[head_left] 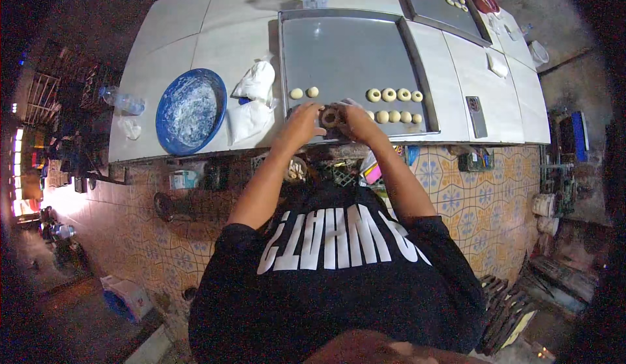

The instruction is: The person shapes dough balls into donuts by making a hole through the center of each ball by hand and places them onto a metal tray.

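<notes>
Between my left hand [302,125] and my right hand [357,122] is a small dark brown round piece with a hollow middle [330,117]. The fingers of both hands are closed around its sides. It is held over the near edge of a large grey metal tray [345,51]. Two plain dough balls [313,92] sit on the tray beyond my left hand. To the right of my right hand are a row of dough pieces with a hole in the top [389,95] and, nearer me, a row of rounded dough pieces [394,116], partly hidden by that hand.
Left of the tray stand white plastic bags [253,119] and a blue basin [171,139] dusted with white powder. A clear bottle [130,102] lies farther left. To the right are a phone [476,116] and a second tray [433,5] holding several dough pieces.
</notes>
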### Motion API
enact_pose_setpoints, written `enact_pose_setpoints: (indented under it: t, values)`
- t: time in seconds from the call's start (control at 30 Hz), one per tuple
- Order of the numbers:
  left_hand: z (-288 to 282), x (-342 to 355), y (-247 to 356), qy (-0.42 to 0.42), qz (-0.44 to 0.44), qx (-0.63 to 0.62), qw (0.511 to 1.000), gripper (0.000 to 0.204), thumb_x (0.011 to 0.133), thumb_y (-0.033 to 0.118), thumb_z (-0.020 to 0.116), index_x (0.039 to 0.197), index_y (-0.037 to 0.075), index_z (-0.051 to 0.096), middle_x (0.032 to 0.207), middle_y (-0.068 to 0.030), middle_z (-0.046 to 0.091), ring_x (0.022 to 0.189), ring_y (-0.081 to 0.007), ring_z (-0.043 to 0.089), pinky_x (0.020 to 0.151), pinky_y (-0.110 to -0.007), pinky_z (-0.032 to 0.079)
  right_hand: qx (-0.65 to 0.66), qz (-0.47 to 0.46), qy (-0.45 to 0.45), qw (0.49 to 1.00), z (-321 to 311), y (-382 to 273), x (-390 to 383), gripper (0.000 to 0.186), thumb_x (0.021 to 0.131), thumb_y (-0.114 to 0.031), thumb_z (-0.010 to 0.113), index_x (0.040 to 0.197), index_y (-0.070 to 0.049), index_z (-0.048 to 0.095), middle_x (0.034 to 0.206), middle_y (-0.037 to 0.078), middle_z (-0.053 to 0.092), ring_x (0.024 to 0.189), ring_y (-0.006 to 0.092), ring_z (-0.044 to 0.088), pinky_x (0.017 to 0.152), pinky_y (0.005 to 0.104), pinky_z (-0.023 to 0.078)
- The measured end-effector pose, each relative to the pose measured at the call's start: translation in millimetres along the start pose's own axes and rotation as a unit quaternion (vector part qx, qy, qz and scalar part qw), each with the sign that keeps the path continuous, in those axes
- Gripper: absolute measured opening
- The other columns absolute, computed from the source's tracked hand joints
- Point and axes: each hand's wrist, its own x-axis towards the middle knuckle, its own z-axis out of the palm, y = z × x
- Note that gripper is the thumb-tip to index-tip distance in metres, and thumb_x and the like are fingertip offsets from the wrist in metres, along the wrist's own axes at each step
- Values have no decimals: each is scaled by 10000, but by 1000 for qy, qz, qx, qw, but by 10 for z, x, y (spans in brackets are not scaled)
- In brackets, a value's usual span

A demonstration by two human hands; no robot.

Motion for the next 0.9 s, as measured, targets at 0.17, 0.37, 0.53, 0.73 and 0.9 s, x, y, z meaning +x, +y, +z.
enact_pose_setpoints:
  t: [0.17,0.37,0.53,0.73,0.9]
  values:
    - [14,26,46,4,33,38,999,624,746,51,871,1318,16,622,1308,-191,617,1257,-401,592,1055,-475,497,17,75,-37,996,74,-60,35,478,793,-278,833,1202,-81,685,1175,181,700,1110,435,596,969,513,494]
    - [6,-11,-85,10,8,2,1000,553,759,59,858,1266,20,641,1278,-189,631,1244,-407,598,1050,-486,499,20,21,-18,999,107,-52,29,448,806,-303,836,1169,-75,704,1115,178,715,1102,427,596,966,515,494]
    - [-22,-23,-105,23,52,-37,998,509,763,61,846,1235,30,656,1251,-196,650,1216,-408,617,1036,-503,506,-1,55,-9,998,135,-113,72,450,816,-299,829,1193,-86,704,1132,178,713,1105,423,597,975,514,498]
    - [-96,-17,108,9,68,53,996,457,802,102,821,1227,44,663,1224,-174,660,1178,-399,641,1017,-487,520,-43,86,3,995,72,-110,-30,380,841,-343,801,1139,-115,740,1111,183,737,1075,423,661,985,516,513]
    - [-50,24,105,-11,26,80,996,430,803,142,835,1188,55,664,1200,-157,658,1167,-393,647,976,-505,532,-68,158,35,984,202,-8,-43,347,852,-403,778,1032,-106,781,1038,183,767,994,417,719,919,530,548]
